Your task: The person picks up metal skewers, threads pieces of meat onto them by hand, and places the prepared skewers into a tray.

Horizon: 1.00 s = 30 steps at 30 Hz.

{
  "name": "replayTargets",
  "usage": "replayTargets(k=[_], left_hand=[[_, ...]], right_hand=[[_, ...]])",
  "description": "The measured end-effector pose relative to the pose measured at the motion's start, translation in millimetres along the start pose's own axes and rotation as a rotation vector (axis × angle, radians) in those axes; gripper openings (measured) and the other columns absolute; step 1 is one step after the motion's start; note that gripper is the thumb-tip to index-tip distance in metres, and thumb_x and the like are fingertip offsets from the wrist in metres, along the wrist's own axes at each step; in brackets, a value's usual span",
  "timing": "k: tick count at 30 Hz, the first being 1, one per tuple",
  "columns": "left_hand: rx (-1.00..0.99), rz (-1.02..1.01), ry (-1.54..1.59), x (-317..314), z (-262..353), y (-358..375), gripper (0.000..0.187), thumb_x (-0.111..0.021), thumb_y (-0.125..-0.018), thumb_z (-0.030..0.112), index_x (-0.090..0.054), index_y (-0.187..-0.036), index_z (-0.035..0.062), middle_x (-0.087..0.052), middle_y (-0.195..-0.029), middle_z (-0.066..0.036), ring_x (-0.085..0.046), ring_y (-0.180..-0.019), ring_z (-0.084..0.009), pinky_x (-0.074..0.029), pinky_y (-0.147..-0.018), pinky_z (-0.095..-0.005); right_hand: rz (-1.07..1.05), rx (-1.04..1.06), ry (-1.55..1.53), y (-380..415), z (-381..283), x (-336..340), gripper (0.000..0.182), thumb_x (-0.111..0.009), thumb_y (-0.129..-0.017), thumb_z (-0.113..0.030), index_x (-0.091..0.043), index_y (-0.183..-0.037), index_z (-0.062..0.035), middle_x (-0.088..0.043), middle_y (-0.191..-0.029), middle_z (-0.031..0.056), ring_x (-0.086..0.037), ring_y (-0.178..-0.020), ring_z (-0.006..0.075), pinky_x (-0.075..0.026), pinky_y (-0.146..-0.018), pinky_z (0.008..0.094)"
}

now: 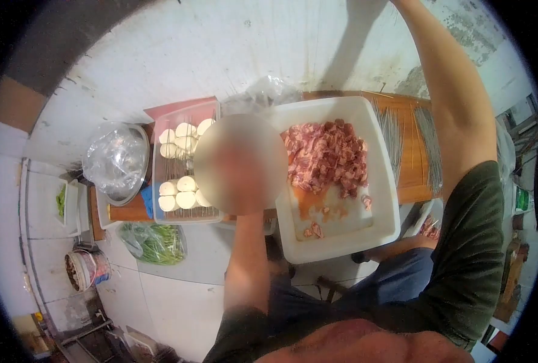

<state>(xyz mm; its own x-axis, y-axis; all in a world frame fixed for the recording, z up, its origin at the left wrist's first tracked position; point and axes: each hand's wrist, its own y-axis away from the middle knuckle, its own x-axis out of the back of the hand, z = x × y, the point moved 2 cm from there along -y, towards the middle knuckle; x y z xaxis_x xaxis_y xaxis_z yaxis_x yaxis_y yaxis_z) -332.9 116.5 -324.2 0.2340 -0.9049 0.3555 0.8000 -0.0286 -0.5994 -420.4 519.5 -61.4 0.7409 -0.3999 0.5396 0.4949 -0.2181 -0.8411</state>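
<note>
A round blurred patch covers my left hand (240, 163), so its fingers and anything in them are hidden. That hand is between a clear plastic tray (154, 187) on the left and a white tub (392, 199) on the right. Inside the tray are several white round pieces (186, 184) with thin skewers (187, 154) among them. Chopped raw meat (326, 154) is heaped in the tub, with a few loose bits and reddish liquid near its front. My right arm (456, 91) stretches up past the top edge, and the right hand is out of sight.
Thin metal skewers (389, 136) lie on the wooden tabletop (409, 181) at right. Beyond the tray sits a plastic-covered bowl (116, 162). Below are a bag of green vegetables (157, 243) and a bucket (87, 270). A stained white wall (232, 48) rises behind.
</note>
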Motion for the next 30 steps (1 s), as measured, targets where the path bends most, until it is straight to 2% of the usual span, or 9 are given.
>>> replayTargets(k=[8,17,26,30], left_hand=[[0.003,-0.002,-0.005,0,0,0,0.017,-0.066,-0.086,0.011,-0.066,-0.100,0.0020,-0.048,-0.130,-0.018,-0.047,-0.112,-0.0331,-0.042,-0.093,-0.0413],[0.008,-0.011,-0.010,0,0,2,0.017,-0.067,-0.086,0.011,-0.066,-0.100,0.0020,-0.048,-0.129,-0.018,-0.047,-0.113,-0.0337,-0.042,-0.094,-0.0420],[0.008,-0.012,-0.009,-6,-1,1,0.017,-0.067,-0.085,0.011,-0.066,-0.099,0.0020,-0.049,-0.128,-0.018,-0.047,-0.113,-0.0343,-0.041,-0.095,-0.0427],[0.008,-0.019,-0.020,-5,-2,0,0.017,-0.067,-0.085,0.011,-0.066,-0.099,0.0020,-0.049,-0.128,-0.018,-0.046,-0.113,-0.0346,-0.041,-0.095,-0.0430]], right_hand=[[-0.022,0.020,0.002,8,0,4,0.099,-0.078,-0.073,-0.046,-0.029,-0.150,-0.0069,-0.030,-0.151,0.0233,-0.024,-0.141,0.0411,-0.021,-0.116,0.0508],[-0.057,-0.027,0.003,20,11,-4,0.090,-0.076,-0.076,-0.044,-0.035,-0.147,-0.0086,-0.026,-0.152,0.0239,-0.022,-0.141,0.0425,-0.020,-0.116,0.0541],[-0.013,-0.039,-0.023,18,10,-4,0.086,-0.075,-0.075,-0.048,-0.040,-0.143,-0.0067,-0.029,-0.150,0.0272,-0.024,-0.140,0.0433,-0.021,-0.115,0.0536],[0.051,-0.134,-0.064,8,12,-12,0.088,-0.075,-0.074,-0.050,-0.042,-0.140,-0.0025,-0.032,-0.148,0.0283,-0.028,-0.139,0.0436,-0.021,-0.115,0.0541]])
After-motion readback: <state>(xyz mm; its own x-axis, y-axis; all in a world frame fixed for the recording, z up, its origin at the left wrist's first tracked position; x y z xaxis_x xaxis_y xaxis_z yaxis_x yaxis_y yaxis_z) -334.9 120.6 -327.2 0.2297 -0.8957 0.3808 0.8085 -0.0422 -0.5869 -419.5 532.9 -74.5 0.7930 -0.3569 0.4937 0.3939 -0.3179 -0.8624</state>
